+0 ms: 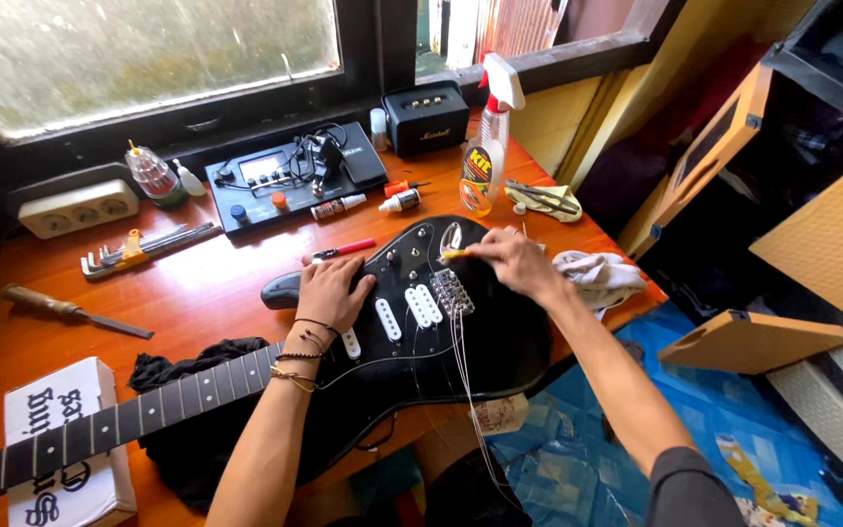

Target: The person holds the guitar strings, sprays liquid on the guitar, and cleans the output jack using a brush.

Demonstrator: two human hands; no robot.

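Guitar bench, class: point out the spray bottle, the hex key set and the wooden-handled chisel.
Spray bottle [481,168], head view, on its yellow label.
Hex key set [139,246], head view, on the orange holder.
Wooden-handled chisel [39,302], head view, on the handle.

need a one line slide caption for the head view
Left hand steadies a black electric guitar on an orange table while the right hand holds a small yellow-handled tool near its bridge.

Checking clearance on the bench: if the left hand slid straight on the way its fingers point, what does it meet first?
The left hand lies flat on the black guitar body, fingers pointing up the desk. First in line looks like the red-handled tool just beyond the body's edge, though depth is unclear.
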